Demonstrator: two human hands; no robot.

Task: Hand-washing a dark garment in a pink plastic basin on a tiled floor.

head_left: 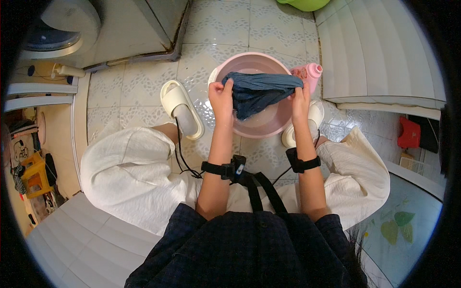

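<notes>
A wet-looking blue cloth garment point(259, 91), denim-like, is stretched between my two hands above a pink basin point(257, 62). My left hand point(222, 101) grips its left end, thumb on top, near the basin's left rim. At the right rim, my right hand point(300, 101) pinches the other end. The garment's lower left part hangs down toward shallow cloudy water point(261, 120). Its exact kind cannot be made out from the folds. Just beyond my right hand stands a pink bottle point(307, 73) with a pink cap, touching or very close to the basin.
Wet patterned tiles point(206, 29) surround the basin. My feet, in pale slippers point(182, 108), flank it. A washing machine point(115, 33) stands at far left, a white ribbed panel point(379, 53) at right. A green tub point(307, 4) shows at the top edge. Dark cables point(180, 149) run by my left leg.
</notes>
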